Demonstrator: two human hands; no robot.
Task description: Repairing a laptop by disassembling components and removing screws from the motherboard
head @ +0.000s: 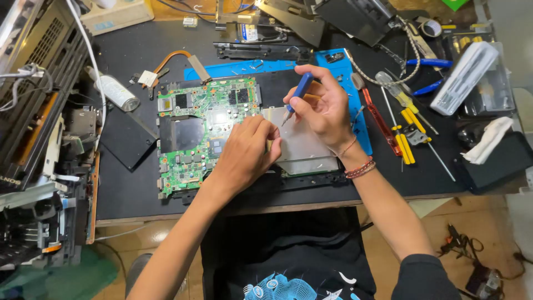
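A green laptop circuit board (pixel 191 133) lies on the dark bench, with a grey metal plate (pixel 305 147) at its right end. My left hand (pixel 244 155) rests on the board near its middle, fingers curled and pressing down, nothing clearly held. My right hand (pixel 325 111) grips a blue-handled screwdriver (pixel 300 91) like a pen, its tip pointing down at the upper left of the metal plate. Beaded bracelets circle my right wrist.
A blue mat (pixel 344 72) lies under the board's right side. Red and yellow-handled screwdrivers (pixel 402 136) lie to the right, beside a white case (pixel 463 78) and a cloth (pixel 488 139). A small cylinder (pixel 116 91) lies left. Dismantled electronics (pixel 39 166) crowd the left edge.
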